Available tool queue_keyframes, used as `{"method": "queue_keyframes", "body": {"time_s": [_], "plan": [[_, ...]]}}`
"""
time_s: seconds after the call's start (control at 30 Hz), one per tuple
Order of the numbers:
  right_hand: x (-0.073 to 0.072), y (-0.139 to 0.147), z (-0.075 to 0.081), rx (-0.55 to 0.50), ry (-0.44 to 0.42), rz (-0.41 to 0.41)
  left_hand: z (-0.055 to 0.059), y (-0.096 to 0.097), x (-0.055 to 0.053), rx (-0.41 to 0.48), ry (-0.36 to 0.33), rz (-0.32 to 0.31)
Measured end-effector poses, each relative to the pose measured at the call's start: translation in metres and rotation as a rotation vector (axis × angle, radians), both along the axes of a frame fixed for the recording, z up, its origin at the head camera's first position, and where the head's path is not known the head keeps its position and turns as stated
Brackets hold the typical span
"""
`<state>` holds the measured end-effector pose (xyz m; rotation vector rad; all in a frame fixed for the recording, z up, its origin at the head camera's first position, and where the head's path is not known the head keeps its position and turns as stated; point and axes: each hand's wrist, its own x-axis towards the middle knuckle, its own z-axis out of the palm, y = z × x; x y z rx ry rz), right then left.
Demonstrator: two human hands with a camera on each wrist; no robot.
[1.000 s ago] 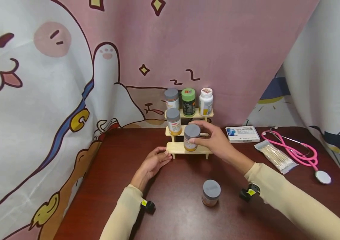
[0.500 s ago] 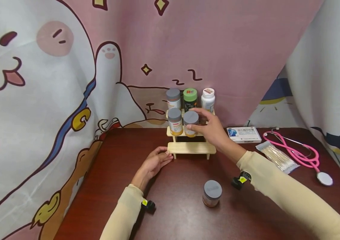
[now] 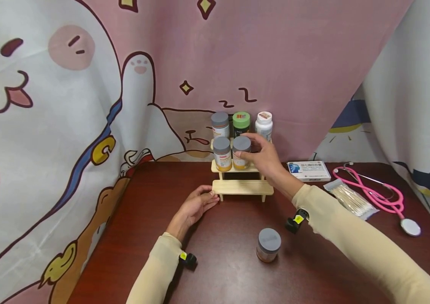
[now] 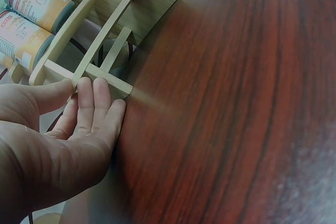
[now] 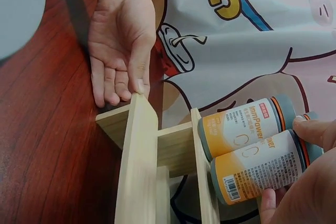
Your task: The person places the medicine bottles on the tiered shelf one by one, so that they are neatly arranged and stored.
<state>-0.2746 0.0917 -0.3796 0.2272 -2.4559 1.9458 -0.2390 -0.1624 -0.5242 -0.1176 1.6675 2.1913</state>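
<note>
A three-step wooden display rack (image 3: 243, 187) stands near the back of the table. My left hand (image 3: 196, 205) holds its front left corner, thumb on the lowest board and fingertips against the side leg (image 4: 113, 82). On the middle step, my right hand (image 3: 266, 157) grips a grey-lidded supplement jar (image 5: 258, 167) with an orange and white label, thumb and fingers around its upper part. Just left of it stands a matching jar (image 3: 222, 154). The top step bears a grey-lidded jar (image 3: 220, 125), a green-lidded dark jar (image 3: 241, 121) and a white bottle (image 3: 263, 125), partly hidden.
Another grey-lidded jar (image 3: 268, 245) stands on the table in front of the rack. To the right lie a medicine box (image 3: 309, 171), a bag of cotton swabs (image 3: 350, 198) and a pink stethoscope (image 3: 382, 192). A printed cloth (image 3: 294, 63) hangs behind the table.
My right hand has lifted the jar from above the lowest step up and back to the middle step, beside the matching jar. My left hand has stayed at the rack's corner.
</note>
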Motion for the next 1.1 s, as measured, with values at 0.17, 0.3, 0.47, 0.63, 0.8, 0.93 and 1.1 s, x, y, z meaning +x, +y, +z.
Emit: {"method": "queue_keyframes", "body": {"time_s": [0.17,0.3,0.47,0.63,0.8,0.93,1.1], "plan": [[0.000,-0.002,-0.004,-0.032,-0.017,0.002,0.000,0.000,0.000,0.002,0.000,0.001],[-0.001,-0.003,-0.006,-0.039,-0.024,0.010,0.000,0.001,-0.001,0.006,-0.007,0.013],[-0.003,-0.002,-0.007,-0.023,-0.034,0.023,-0.001,0.001,-0.001,0.004,-0.008,0.017],[-0.005,0.002,-0.006,-0.003,-0.041,0.031,-0.002,0.000,0.000,0.003,0.001,0.011],[-0.004,0.003,-0.005,0.006,-0.021,0.029,-0.003,0.000,-0.001,0.001,-0.001,0.013],[-0.006,0.002,-0.007,0.011,0.014,0.016,-0.002,0.002,-0.001,0.003,0.000,0.022],[-0.007,0.000,-0.011,0.032,0.045,-0.019,-0.001,0.002,0.000,-0.001,-0.002,0.029]]}}
